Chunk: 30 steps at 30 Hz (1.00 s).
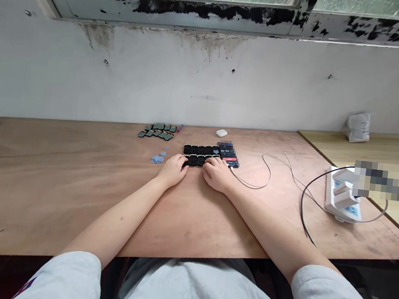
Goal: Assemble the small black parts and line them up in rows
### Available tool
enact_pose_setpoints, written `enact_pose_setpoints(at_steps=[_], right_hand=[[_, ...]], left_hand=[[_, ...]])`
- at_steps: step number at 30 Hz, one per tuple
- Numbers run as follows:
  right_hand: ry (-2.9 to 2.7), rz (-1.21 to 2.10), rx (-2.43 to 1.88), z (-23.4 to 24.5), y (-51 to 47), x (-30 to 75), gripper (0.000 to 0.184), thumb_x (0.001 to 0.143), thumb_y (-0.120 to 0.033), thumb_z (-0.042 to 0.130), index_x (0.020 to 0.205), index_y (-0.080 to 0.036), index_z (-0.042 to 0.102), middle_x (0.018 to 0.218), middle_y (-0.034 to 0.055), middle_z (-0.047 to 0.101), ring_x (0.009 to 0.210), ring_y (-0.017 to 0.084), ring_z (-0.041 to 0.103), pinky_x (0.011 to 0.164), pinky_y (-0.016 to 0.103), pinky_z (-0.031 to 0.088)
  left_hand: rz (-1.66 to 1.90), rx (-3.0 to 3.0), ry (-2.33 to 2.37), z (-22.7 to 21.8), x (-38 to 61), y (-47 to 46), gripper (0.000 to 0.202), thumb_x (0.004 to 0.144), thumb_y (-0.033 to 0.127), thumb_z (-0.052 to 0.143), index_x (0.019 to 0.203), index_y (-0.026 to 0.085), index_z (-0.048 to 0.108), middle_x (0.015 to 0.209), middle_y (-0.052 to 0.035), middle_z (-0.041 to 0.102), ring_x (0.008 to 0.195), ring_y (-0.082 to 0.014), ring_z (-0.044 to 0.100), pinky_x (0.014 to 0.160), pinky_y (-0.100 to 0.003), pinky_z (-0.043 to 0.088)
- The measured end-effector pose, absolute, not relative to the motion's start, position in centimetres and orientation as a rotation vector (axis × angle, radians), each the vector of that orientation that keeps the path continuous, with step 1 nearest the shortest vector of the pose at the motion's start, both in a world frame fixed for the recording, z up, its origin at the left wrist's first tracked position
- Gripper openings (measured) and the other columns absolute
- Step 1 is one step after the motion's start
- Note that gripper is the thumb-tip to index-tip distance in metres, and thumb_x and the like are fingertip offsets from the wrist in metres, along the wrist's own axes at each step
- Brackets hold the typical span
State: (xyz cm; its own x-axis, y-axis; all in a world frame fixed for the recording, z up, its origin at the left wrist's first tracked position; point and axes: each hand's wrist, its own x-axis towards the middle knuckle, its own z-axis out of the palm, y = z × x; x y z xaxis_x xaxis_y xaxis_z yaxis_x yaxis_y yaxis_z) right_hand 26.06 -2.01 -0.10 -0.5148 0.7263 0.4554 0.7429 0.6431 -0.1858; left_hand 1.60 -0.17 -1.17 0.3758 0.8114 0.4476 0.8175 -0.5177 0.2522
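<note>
My left hand (173,170) meets the left end of the front strip (194,160), thumb and fingers bent about that end; my right hand (215,173) reaches over the same strip toward its right end, fingers curled. Both hands touch the strip, but from my remote seat I cannot tell whether either pinches it or merely rests there. The front strip, black, lies between and slightly beyond my hands, its long axis running left to right across the body, so that each hand commands one end. Parallel to it, just on the far side, lies the rear strip (199,150), with a pale bluish patch at its right end, the end nearer my right hand. Blue pieces (157,159) lie just left of my left hand, the nearer of the two; behind them, toward the wall, stand rows of green plates (156,131). At the strips' right lies the phone (233,162), near my right hand, its cable (249,186) looping rightward; farther back sits a white case (221,133).
</note>
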Motion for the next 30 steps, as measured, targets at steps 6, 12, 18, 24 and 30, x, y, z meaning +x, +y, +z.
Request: enact_pose_setpoints(at_steps=[6, 12, 18, 24, 30], right_hand=[[-2.203, -0.208, -1.413, -0.4, -0.1, 27.2, 0.037, 0.102, -0.045, 0.053, 0.127, -0.019, 0.063, 0.142, 0.0195, 0.058, 0.137, 0.038, 0.041, 0.112, 0.059, 0.03], [-2.241, -0.175, -1.517, -0.8, 1.2, 27.5, 0.061, 0.102, -0.062, 0.045, 0.143, -0.019, 0.055, 0.156, 0.0204, 0.048, 0.15, 0.041, 0.029, 0.119, 0.068, 0.016], [-2.267, -0.119, -1.527, -1.0, 1.4, 27.6, 0.066, 0.101, -0.067, 0.044, 0.145, -0.019, 0.054, 0.147, 0.0195, 0.057, 0.149, 0.042, 0.032, 0.119, 0.071, 0.012], [-2.244, -0.192, -1.498, -0.5, 0.2, 27.7, 0.051, 0.1, -0.057, 0.053, 0.129, -0.016, 0.062, 0.127, 0.022, 0.066, 0.14, 0.042, 0.041, 0.118, 0.068, 0.016], [-2.164, -0.28, -1.451, -0.3, -1.1, 27.6, 0.036, 0.1, -0.052, 0.054, 0.109, -0.02, 0.07, 0.105, 0.0172, 0.072, 0.119, 0.038, 0.053, 0.119, 0.066, 0.017]], left_hand=[[-0.85, -2.617, -1.535, -1.2, 1.5, -0.4, 0.029, 0.096, 0.023, 0.054, 0.122, 0.016, 0.065, 0.127, -0.0145, 0.064, 0.117, -0.0296, 0.063, 0.103, -0.045, 0.052], [-0.834, -2.587, -1.578, -1.1, 1.6, -0.5, 0.031, 0.095, 0.025, 0.054, 0.123, 0.018, 0.065, 0.13, -0.0139, 0.063, 0.117, -0.0298, 0.064, 0.102, -0.045, 0.052], [-0.85, -2.563, -1.613, -1.0, 1.5, -0.6, 0.029, 0.096, 0.026, 0.054, 0.121, 0.018, 0.065, 0.127, -0.0135, 0.065, 0.117, -0.03, 0.064, 0.1, -0.045, 0.052], [-0.878, -2.572, -1.643, -1.0, 1.4, -0.7, 0.027, 0.095, 0.024, 0.055, 0.119, 0.018, 0.066, 0.124, -0.0131, 0.065, 0.115, -0.0294, 0.065, 0.099, -0.045, 0.052], [-0.927, -2.586, -1.64, -1.1, 1.0, -0.7, 0.026, 0.094, 0.023, 0.055, 0.117, 0.019, 0.066, 0.121, -0.0123, 0.066, 0.11, -0.0281, 0.066, 0.098, -0.044, 0.053]])
